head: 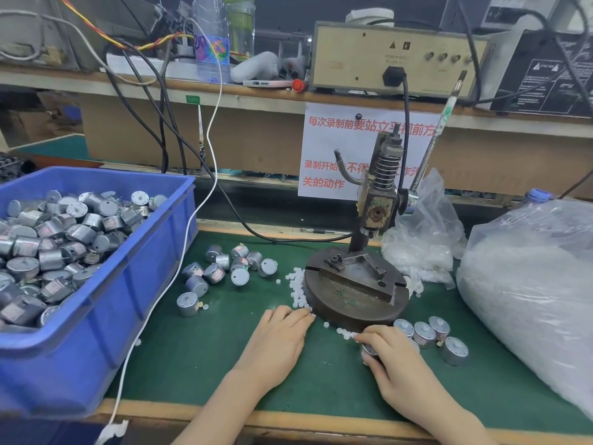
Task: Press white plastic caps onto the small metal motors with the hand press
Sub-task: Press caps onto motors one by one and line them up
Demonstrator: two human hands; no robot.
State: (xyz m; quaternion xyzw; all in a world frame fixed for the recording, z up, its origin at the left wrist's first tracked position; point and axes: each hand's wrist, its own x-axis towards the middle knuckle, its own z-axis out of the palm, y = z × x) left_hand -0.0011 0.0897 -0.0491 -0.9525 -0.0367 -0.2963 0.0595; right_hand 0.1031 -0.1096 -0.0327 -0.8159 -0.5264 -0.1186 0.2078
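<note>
The hand press point(369, 252) stands on a round metal base at the middle of the green mat, its lever point(441, 133) raised to the right. White plastic caps point(296, 289) lie scattered along the base's left and front rim. My left hand point(282, 335) lies flat on the mat, fingertips touching caps at the base's front left. My right hand point(391, 358) grips a small metal motor point(369, 351) in front of the base, fingertips at the caps. Several loose motors point(224, 271) lie left of the press, and more motors point(430, 332) lie to its right.
A blue bin point(106, 303) full of motors fills the left. Clear plastic bags of white caps point(529, 284) sit at the right, a smaller bag point(423, 245) behind the press. Cables point(192, 226) cross the mat. A shelf with a power unit point(394, 59) runs behind.
</note>
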